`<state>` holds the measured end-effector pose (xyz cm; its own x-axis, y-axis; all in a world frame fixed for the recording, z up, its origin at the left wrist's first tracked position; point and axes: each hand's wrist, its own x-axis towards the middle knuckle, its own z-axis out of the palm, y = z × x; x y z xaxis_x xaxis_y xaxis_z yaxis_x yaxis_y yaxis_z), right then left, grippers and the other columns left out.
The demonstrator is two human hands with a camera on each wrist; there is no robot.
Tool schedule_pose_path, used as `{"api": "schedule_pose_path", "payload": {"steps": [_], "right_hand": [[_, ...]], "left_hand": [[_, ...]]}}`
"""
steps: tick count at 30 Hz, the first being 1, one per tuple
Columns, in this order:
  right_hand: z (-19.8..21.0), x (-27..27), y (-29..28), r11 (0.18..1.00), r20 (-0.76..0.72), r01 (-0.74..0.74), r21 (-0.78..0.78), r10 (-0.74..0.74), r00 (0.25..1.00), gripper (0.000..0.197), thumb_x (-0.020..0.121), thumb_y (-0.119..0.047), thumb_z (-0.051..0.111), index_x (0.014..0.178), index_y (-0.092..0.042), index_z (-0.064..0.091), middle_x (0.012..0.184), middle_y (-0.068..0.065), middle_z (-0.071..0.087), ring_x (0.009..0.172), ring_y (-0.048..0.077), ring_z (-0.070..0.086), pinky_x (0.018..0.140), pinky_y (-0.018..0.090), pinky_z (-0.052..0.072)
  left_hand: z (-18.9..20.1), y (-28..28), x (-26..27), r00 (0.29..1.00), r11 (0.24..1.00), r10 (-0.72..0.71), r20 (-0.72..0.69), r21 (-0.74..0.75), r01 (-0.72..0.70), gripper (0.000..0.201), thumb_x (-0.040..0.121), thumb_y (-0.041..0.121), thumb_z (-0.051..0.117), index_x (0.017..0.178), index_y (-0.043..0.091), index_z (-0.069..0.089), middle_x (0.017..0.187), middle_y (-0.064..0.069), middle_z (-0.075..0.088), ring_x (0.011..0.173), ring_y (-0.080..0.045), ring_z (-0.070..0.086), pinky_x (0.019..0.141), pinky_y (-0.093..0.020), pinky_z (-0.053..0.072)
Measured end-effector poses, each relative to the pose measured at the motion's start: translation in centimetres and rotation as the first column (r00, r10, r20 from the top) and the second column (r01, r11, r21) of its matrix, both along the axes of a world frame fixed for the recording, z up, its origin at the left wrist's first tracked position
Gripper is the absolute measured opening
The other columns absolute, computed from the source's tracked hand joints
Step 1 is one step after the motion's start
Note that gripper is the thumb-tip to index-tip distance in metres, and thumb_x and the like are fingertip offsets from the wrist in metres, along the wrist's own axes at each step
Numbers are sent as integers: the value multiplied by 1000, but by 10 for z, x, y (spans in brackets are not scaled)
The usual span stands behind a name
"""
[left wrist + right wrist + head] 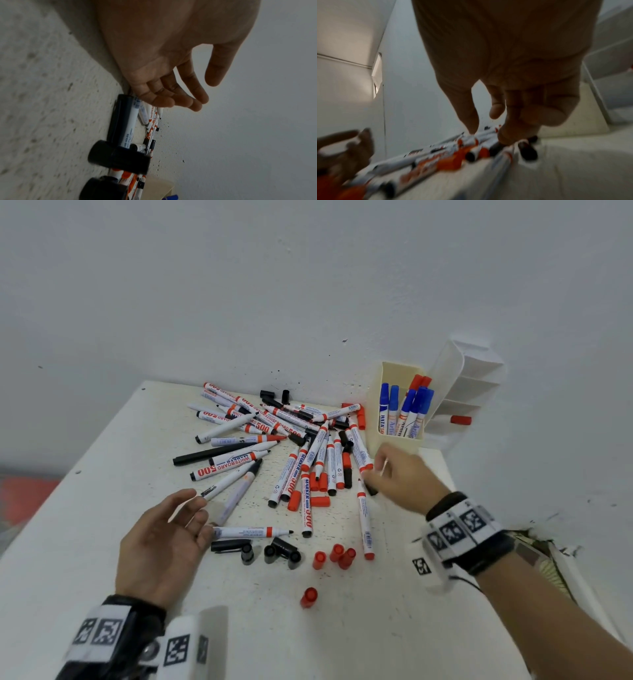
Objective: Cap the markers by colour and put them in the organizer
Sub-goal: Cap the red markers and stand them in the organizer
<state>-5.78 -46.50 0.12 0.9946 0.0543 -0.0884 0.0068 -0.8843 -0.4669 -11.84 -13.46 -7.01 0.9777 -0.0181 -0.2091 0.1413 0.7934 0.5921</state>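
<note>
1. The right hand (pixel 400 474) is lowered over the right edge of the marker pile (pixel 291 446), fingers curled downward; whether anything is gripped cannot be told.
2. The left hand (pixel 164 539) is held open and empty, near-left.
3. One marker should be pinched mid-barrel, and a same-colour cap (pixel 319 560) chosen.
4. The organizer (pixel 394 378), far right, is reached last.

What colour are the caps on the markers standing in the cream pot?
Mostly blue caps, with two red caps behind; the head view shows them best.
</note>
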Motion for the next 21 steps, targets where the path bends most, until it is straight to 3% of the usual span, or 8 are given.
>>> {"api": "schedule_pose_path", "payload": {"steps": [2, 4, 6, 8, 11, 14, 18, 21], "right_hand": [[-19, -12, 5, 994, -175, -65, -88, 49, 983, 26, 91, -37, 62, 83, -22, 42, 76, -2, 55, 65, 12, 47, 59, 24, 40], [-31, -18, 7, 990, -273, -79, -114, 45, 961, 27, 90, -36, 63, 84, -22, 40, 80, -1, 54, 67, 13, 47, 59, 26, 38], [-34, -21, 7, 993, -290, -76, -94, 45, 956, 26, 90, -29, 63, 83, -22, 39, 80, -1, 55, 71, 17, 51, 59, 26, 38], [-29, -24, 4, 997, -258, -54, -46, 40, 965, 22, 90, -23, 61, 85, -21, 40, 78, -2, 54, 73, 19, 54, 60, 26, 40], [-14, -33, 1, 997, -176, 7, 72, 6, 984, 15, 91, -17, 58, 93, -16, 43, 75, -1, 54, 67, 20, 58, 61, 31, 48], [5, -50, 3, 958, -103, 95, 271, -69, 992, 16, 91, -12, 57, 90, -18, 42, 78, 11, 57, 66, 30, 66, 64, 40, 58], [21, -82, 11, 799, -90, 214, 562, -197, 976, 18, 92, -1, 46, 89, -16, 37, 83, 18, 61, 57, 31, 66, 57, 42, 57], [20, -108, 19, 642, -65, 233, 730, -275, 959, 16, 92, 3, 40, 94, -13, 39, 81, 21, 62, 48, 29, 53, 46, 35, 46]], "left_hand": [[1, 1, 0, 1000, 999, -28, 6, 25, 28, 20, 87, 25, 55, 87, 14, 72, 85, -3, 63, 70, -13, 58, 62, -22, 50], [9, 1, 2, 992, 989, -96, 79, 122, 86, 22, 81, 33, 68, 91, 14, 71, 87, -3, 61, 73, -13, 56, 61, -22, 49], [20, -2, 6, 971, 944, -182, 156, 305, 128, 42, 65, 45, 81, 92, 15, 71, 87, -3, 62, 74, -13, 56, 62, -23, 49], [34, -7, 11, 949, 845, -251, 191, 522, 118, 47, 59, 52, 84, 89, 17, 73, 85, -5, 65, 73, -14, 56, 63, -24, 49], [59, -22, 19, 887, 562, -423, 187, 822, 95, 30, 70, 46, 78, 87, 22, 74, 84, -7, 69, 73, -17, 60, 68, -26, 50], [78, -45, 27, 740, 242, -662, 119, 968, 61, 12, 83, 35, 75, 90, 25, 74, 87, -2, 71, 79, -19, 65, 74, -31, 53], [95, -83, 33, 501, -124, -861, -86, 991, -44, 12, 89, 37, 69, 99, 31, 70, 92, 13, 69, 82, -2, 62, 72, -19, 50], [102, -112, 37, 399, -330, -886, -237, 926, -181, 21, 90, 38, 66, 110, 29, 67, 101, 14, 65, 87, -1, 59, 73, -16, 48]]}}
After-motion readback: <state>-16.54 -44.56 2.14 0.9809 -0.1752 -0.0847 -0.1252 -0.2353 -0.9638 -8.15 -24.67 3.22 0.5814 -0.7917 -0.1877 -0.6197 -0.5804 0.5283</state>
